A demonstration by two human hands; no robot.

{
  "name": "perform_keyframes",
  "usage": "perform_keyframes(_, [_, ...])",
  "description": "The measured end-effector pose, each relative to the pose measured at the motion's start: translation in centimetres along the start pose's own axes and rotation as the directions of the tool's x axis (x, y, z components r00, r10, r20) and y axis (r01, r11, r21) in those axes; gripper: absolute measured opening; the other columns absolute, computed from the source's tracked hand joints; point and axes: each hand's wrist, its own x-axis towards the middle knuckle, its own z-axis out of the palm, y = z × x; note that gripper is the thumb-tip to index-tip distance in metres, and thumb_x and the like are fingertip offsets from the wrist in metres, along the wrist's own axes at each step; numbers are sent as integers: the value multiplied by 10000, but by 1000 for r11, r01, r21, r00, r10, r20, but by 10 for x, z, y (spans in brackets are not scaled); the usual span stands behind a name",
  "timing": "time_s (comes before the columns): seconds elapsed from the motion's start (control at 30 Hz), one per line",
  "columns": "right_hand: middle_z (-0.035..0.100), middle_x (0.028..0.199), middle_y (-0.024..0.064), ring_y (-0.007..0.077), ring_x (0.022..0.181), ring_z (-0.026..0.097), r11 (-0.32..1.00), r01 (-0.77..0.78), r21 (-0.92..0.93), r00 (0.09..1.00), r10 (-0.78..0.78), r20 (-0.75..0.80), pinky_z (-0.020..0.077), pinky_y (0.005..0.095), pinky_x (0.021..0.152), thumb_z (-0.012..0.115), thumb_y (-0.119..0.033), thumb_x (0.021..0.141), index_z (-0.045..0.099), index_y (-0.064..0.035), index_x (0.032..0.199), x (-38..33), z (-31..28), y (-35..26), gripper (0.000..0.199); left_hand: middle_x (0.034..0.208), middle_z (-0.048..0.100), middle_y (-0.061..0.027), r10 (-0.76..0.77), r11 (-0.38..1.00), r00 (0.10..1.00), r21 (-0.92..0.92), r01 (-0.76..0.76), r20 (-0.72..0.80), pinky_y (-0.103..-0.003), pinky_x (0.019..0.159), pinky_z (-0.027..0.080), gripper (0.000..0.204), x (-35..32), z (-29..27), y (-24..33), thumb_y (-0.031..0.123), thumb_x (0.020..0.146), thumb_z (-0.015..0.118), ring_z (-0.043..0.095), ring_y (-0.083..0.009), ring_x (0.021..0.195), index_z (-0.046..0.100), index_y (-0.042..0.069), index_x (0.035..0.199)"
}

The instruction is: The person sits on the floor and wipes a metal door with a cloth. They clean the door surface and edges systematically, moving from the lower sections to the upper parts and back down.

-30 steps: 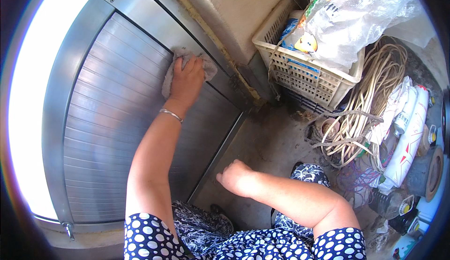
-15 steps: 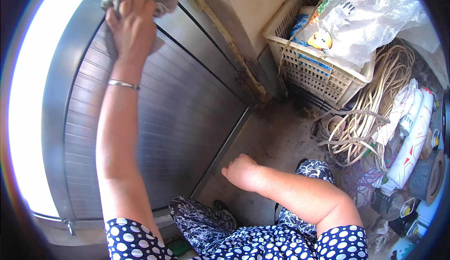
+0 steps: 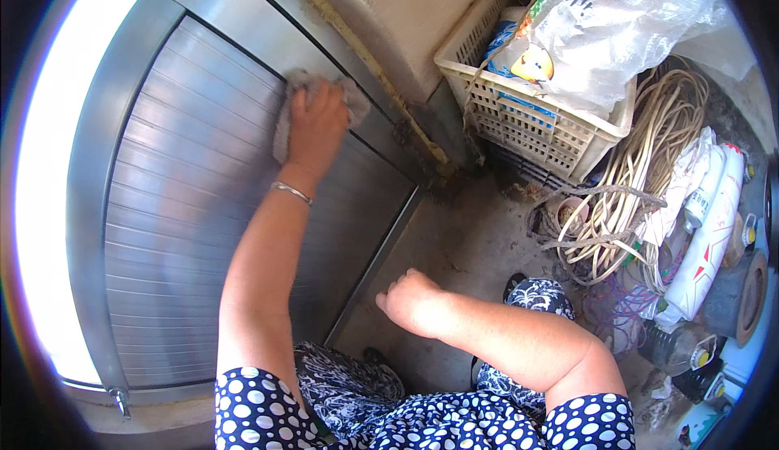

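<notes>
Left hand (image 3: 319, 129) is bent over a bunched grey cloth (image 3: 284, 128), gripping it against the dark seam where the ribbed metal panel (image 3: 191, 174) meets its frame (image 3: 264, 24). Half a second ago I had it up at the panel's far corner; now it is back about midway along the seam. I read that as a to-and-fro wiping stroke, with contact regained here and the corner uncovered. Right hand (image 3: 411, 302) stays curled in a loose fist near the panel's lower edge, no object showing in it, though I cannot see inside the fingers.

Off to the right I have a pale plastic crate (image 3: 519, 129) with a clear bag (image 3: 625, 40) on top, a coil of cable (image 3: 669, 117) beside it, and a white roll (image 3: 706, 239). They lie well apart from the cloth. What blocks me is the left forearm (image 3: 264, 263), which hides part of the panel.
</notes>
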Motion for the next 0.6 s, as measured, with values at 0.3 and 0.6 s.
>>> perform_keyframes(0.3, [670,974,128,262,918,657,949,-201,242,978,210,-9,485,376,786,580,-150,827,582,-41,1079,57,80,9,275,1246,548,-12,-145,954,989,264,145,-19,-514,1025,261,259,48,-70,-59,120,777,584,406,-203,1270,652,148,1026])
perform_keyframes(0.6, [671,960,121,265,931,645,970,-167,179,985,174,-24,468,366,803,585,-131,806,582,-57,1056,55,84,8,261,1235,551,-2,-199,920,931,269,285,-306,-520,980,280,265,57,-80,-102,81,770,596,434,-202,1244,658,180,1007])
